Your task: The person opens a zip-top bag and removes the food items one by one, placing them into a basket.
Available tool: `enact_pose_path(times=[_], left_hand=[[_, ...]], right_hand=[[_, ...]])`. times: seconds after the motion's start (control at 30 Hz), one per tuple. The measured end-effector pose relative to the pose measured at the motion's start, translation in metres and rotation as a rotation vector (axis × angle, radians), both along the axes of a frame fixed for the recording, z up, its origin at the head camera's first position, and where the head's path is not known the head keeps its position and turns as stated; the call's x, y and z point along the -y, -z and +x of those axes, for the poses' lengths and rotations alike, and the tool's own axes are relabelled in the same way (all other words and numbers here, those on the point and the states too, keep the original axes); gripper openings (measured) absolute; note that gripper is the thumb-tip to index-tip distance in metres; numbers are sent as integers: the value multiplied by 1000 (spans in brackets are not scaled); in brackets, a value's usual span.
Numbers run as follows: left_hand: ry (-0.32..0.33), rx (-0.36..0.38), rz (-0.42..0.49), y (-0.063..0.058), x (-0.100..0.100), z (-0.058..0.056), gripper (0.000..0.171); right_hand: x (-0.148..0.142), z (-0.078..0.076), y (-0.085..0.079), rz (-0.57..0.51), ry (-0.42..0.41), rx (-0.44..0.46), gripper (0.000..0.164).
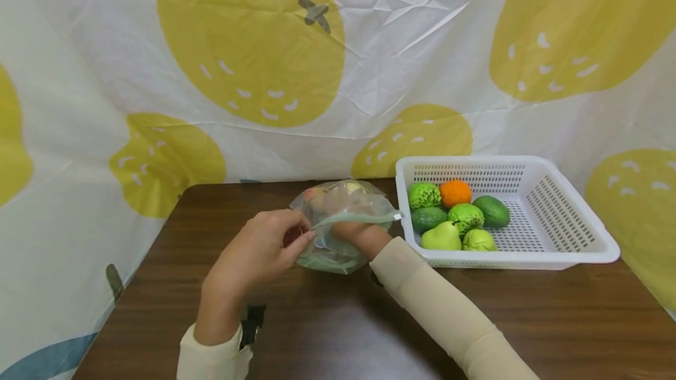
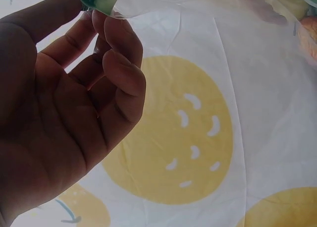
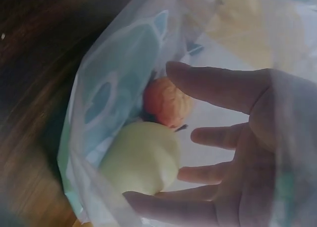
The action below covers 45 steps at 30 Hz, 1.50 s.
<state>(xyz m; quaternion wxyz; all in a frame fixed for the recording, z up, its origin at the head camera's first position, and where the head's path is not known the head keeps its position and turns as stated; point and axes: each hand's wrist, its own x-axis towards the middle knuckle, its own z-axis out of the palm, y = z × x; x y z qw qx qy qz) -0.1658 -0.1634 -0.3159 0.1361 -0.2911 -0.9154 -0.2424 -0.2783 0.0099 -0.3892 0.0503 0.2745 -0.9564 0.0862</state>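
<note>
A clear zip bag (image 1: 338,260) with a greenish top strip stands on the table. At the left end of its opening, my left hand (image 1: 259,251) pinches the strip (image 2: 101,0) between thumb and fingertip. Through that opening my right hand (image 1: 345,201) reaches inside and shows blurred through the plastic. In the right wrist view its fingers (image 3: 213,175) are spread and fairly straight, beside a pale green round fruit (image 3: 141,157) with a short stem. Behind this fruit lies a wrinkled orange-red fruit (image 3: 168,103), close to the thumb. Whether the fingers touch either fruit is hard to tell.
Right of the bag stands a white plastic basket (image 1: 583,251) holding several fruits, among them an orange (image 1: 455,193), a green pear (image 1: 442,237) and an avocado (image 1: 492,211). The dark wooden table (image 1: 317,333) ends against a fruit-printed curtain (image 1: 369,46).
</note>
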Motion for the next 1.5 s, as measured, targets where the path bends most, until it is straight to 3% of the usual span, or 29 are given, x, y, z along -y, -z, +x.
enact_pose_path(times=[0.1, 0.17, 0.3, 0.4, 0.43, 0.47, 0.5, 0.67, 0.77, 0.9, 1.07, 1.2, 1.37, 1.5], left_hand=[[6, 2, 7, 0, 0, 1, 8], [7, 3, 8, 0, 0, 2, 8], [4, -1, 11, 0, 0, 3, 8], [6, -7, 13, -1, 0, 3, 8], [6, -9, 13, -1, 0, 3, 8], [7, -9, 13, -1, 1, 3, 8], [7, -9, 12, -2, 0, 3, 8], [-12, 7, 6, -3, 1, 3, 7], [-24, 10, 5, -4, 1, 4, 7], [-21, 6, 0, -4, 3, 4, 7], [-18, 6, 4, -4, 4, 5, 8], [-22, 10, 7, -5, 4, 5, 7], [-24, 14, 5, -4, 5, 5, 7], [-29, 9, 6, -4, 5, 5, 8]], right_hand=[[5, -18, 17, 179, -67, -415, 12], [6, -36, 34, 203, -83, -566, 9], [3, -48, 40, 217, -105, -722, 9], [-3, -31, 24, 247, -71, -780, 5], [-4, -25, 18, 270, -47, -783, 7], [-4, -22, 15, 259, -24, -730, 10], [-4, -25, 18, 263, -4, -713, 12], [0, -27, 10, 163, 111, -350, 30], [3, -16, -8, 74, 208, -152, 34], [7, -7, -24, 56, 264, -33, 43], [11, 0, -31, 162, 203, -48, 31], [9, -3, -26, 240, 97, -144, 29], [5, -21, 1, 194, 31, -255, 34], [1, -19, 8, 172, 58, -341, 29]])
